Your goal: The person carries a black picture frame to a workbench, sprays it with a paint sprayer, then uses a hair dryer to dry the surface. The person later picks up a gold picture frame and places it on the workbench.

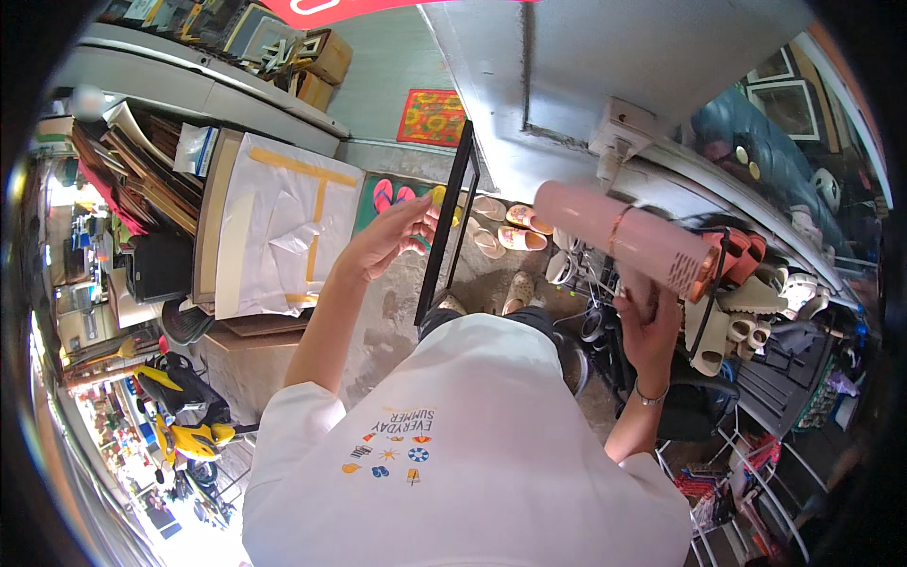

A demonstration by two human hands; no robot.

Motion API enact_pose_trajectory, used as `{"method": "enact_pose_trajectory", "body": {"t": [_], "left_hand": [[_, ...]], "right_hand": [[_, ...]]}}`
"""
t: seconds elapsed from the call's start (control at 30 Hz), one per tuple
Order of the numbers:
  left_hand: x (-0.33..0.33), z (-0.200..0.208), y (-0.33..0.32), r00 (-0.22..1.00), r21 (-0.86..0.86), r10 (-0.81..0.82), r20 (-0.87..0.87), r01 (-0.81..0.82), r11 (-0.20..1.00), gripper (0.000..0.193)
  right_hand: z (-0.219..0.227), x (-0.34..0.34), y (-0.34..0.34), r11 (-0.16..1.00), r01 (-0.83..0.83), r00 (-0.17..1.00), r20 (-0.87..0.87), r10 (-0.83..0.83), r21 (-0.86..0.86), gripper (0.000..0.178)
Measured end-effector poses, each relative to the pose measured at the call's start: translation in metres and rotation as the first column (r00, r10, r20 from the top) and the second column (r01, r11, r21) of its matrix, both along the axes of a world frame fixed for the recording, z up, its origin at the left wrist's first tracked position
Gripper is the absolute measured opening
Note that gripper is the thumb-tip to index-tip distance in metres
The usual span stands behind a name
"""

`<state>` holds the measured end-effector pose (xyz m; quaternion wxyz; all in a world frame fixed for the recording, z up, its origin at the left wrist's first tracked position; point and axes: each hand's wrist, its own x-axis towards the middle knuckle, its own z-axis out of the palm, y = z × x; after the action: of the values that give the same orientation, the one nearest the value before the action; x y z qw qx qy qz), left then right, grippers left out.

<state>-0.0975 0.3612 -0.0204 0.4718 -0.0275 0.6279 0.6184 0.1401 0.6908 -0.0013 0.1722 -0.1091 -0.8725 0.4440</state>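
Observation:
My left hand [392, 234] reaches to the left side of a thin black frame [447, 227], seen nearly edge-on, its curved fingers meeting the frame's side. Part of the fingertips is hard to make out there. On the other side my right hand [650, 321] is closed beneath a pink hair dryer [614, 227] with a perforated, copper-coloured rear end. The grip under the barrel is mostly hidden. The barrel's front points left, toward the frame, with a gap between them.
Sandals and clogs [522, 230] lie on the floor beyond the frame. A white-wrapped panel [283, 227] with yellow tape leans at left. A white socket box [624, 128] is on the wall, and a shoe rack [775, 378] stands at right. A yellow-black scooter [194, 430] is lower left.

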Motion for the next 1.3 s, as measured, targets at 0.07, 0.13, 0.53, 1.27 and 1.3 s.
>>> {"method": "enact_pose_trajectory", "body": {"t": [0.07, 0.13, 0.53, 1.27, 1.3], "left_hand": [[-0.001, 0.0, -0.002, 1.0, 0.012, 0.015, 0.0, -0.015, 1.0, 0.042], [0.0, -0.003, -0.006, 0.999, 0.011, 0.038, 0.0, -0.038, 0.999, 0.041], [0.004, 0.003, -0.027, 0.995, -0.006, 0.085, -0.051, -0.086, 0.996, 0.041], [0.014, 0.006, -0.059, 0.988, -0.084, 0.027, -0.149, -0.039, 0.996, 0.033], [0.015, 0.005, -0.061, 0.987, -0.084, 0.029, -0.156, -0.042, 0.996, 0.033]], "right_hand": [[0.008, -0.003, -0.005, 0.985, -0.09, 0.996, -0.011, 0.092, 0.146, 0.047], [0.014, -0.004, -0.008, 0.949, -0.305, 0.948, 0.068, 0.31, -0.076, 0.045], [0.022, -0.023, -0.041, 0.931, -0.342, 0.935, 0.05, 0.35, -0.125, 0.038], [0.015, -0.042, -0.08, 0.958, -0.281, 0.959, 0.002, 0.282, -0.055, 0.043], [0.026, -0.043, -0.079, 0.927, -0.37, 0.927, 0.044, 0.373, -0.057, 0.043]]}}
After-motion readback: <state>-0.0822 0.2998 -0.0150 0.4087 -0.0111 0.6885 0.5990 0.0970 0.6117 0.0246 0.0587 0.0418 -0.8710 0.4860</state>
